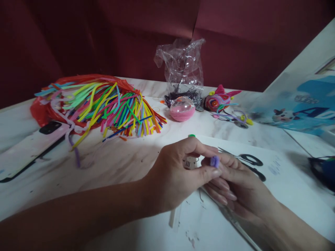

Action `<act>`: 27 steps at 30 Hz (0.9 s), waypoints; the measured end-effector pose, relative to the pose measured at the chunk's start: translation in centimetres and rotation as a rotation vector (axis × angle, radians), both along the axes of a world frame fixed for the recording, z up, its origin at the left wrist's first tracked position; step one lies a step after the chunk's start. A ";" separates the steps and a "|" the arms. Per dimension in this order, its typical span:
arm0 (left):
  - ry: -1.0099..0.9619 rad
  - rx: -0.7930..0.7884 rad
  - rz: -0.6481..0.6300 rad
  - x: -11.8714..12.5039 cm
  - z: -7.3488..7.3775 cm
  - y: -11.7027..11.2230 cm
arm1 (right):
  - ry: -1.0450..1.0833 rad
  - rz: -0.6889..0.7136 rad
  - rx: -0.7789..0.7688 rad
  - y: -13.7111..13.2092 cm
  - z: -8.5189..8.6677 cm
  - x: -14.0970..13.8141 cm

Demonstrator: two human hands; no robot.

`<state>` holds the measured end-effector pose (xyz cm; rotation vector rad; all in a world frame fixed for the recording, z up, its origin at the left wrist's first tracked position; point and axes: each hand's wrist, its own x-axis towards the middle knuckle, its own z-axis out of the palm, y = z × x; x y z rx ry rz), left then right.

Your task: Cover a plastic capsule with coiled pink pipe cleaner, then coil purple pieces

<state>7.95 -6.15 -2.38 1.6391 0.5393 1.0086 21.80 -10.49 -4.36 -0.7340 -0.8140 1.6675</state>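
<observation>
A short, tightly bent purple pipe cleaner [215, 161] shows between the fingertips of both hands, over the white paper. My left hand [178, 172] comes in from the left and pinches it between thumb and forefinger. From the right, my right hand [242, 183] has its fingers closed around the same piece, its lower fingers curled beneath. Black-handled scissors [251, 164] lie just beyond my right hand, partly hidden by it. Behind my left hand, a small pale object with dark slots [190, 162] is mostly covered.
Many coloured pipe cleaners [125, 111] spill from a red bag [39, 113] at the left, beside a phone [34, 150]. Further back are a pink-wrapped clear ball [182, 111], a clear plastic bag [183, 66] and a pink pipe-cleaner figure [218, 101]. White paper [290, 195] lies at the right.
</observation>
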 end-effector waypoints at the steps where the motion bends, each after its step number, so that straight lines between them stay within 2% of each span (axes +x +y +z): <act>1: 0.009 0.000 -0.001 -0.1 0.2 -0.1 | 0.009 0.021 0.003 0.0 0.0 0.0; 9: 0.196 0.206 0.058 -0.9 0.9 0.1 | -0.056 0.109 0.008 0.2 -0.5 0.3; 11: 0.211 0.293 0.079 -1.0 0.7 0.5 | -0.118 0.059 0.013 0.3 -0.3 0.4; 15: 0.261 0.553 0.179 -1.1 0.1 1.1 | -0.233 -0.127 0.025 0.4 0.2 0.4; 20: 0.352 0.804 0.182 -1.2 -0.4 1.3 | -0.285 -0.164 0.010 0.3 0.4 0.3; 23: 0.379 0.852 0.170 -1.1 -0.6 1.2 | -0.297 -0.143 -0.031 0.3 0.4 0.3; 27: 0.398 0.829 0.163 -1.1 -0.7 1.1 | -0.293 -0.119 -0.082 0.4 0.6 0.5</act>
